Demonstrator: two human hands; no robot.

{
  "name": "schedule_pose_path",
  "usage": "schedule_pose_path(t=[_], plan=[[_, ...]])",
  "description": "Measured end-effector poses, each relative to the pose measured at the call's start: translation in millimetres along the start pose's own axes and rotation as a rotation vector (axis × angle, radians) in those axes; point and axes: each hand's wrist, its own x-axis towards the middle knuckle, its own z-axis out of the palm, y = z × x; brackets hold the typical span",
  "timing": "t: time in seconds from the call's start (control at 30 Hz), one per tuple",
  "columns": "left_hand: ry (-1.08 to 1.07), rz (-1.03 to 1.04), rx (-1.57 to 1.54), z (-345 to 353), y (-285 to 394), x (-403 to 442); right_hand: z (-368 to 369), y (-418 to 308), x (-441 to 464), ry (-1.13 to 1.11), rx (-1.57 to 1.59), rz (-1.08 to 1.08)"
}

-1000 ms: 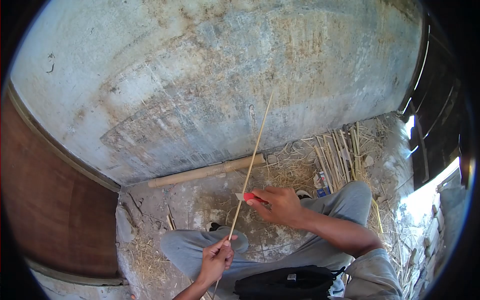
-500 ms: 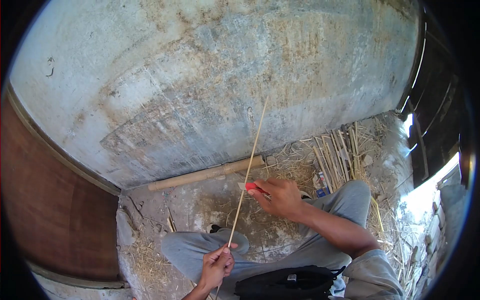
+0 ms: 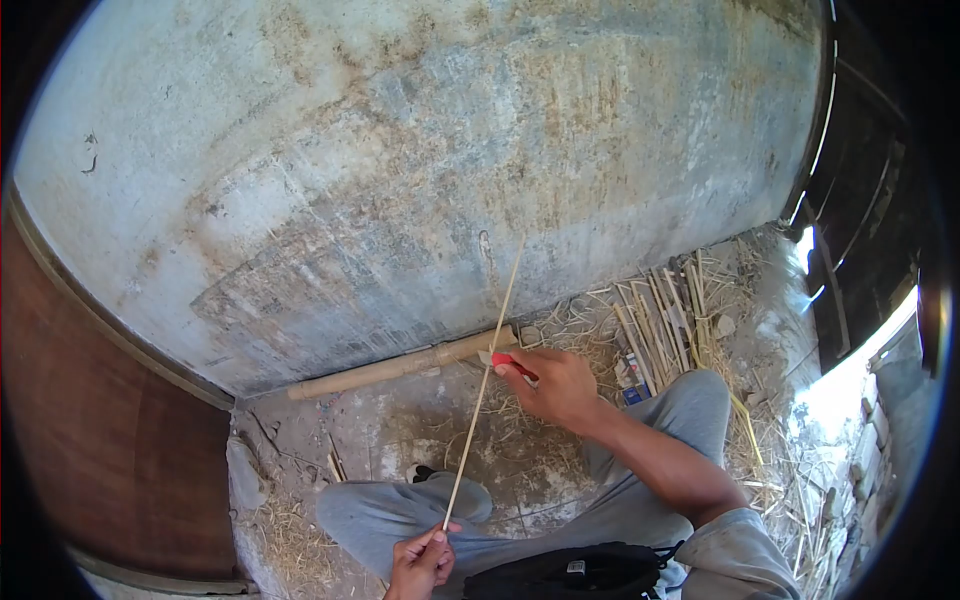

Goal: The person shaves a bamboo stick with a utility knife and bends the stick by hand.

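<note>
A long thin bamboo strip (image 3: 467, 440) slants up from my lap toward the wall. My left hand (image 3: 422, 563) pinches its lower end between thumb and fingers. Around the red handle of a knife (image 3: 518, 366) my right hand (image 3: 560, 390) is closed. The knife's short pale blade (image 3: 485, 357) lies against the strip, a little above its middle. Part of the handle is hidden by my fingers.
A thick bamboo pole (image 3: 400, 368) lies along the foot of the stained wall (image 3: 420, 180). Several split bamboo strips (image 3: 660, 325) and curled shavings (image 3: 300, 555) lie on the floor. A brown panel (image 3: 110, 400) stands at left. A black bag (image 3: 560, 575) rests on my lap.
My left hand has drawn the strip down toward me, so its tip sits lower against the wall. My right hand with the knife has risen slightly in view.
</note>
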Motion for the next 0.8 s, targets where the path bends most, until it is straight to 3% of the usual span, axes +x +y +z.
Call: schedule_pose_path(t=[0.23,0.43,0.8], plan=[[-0.064,0.164,0.069,-22,-31,-5,0,2,-1,0.004,-0.025,0.031],[-0.155,0.176,0.091,-55,-59,-17,-1,15,6,0.016,-0.043,0.108],[-0.113,0.197,0.123,-72,-79,-39,0,16,6,0.0,-0.082,0.04]])
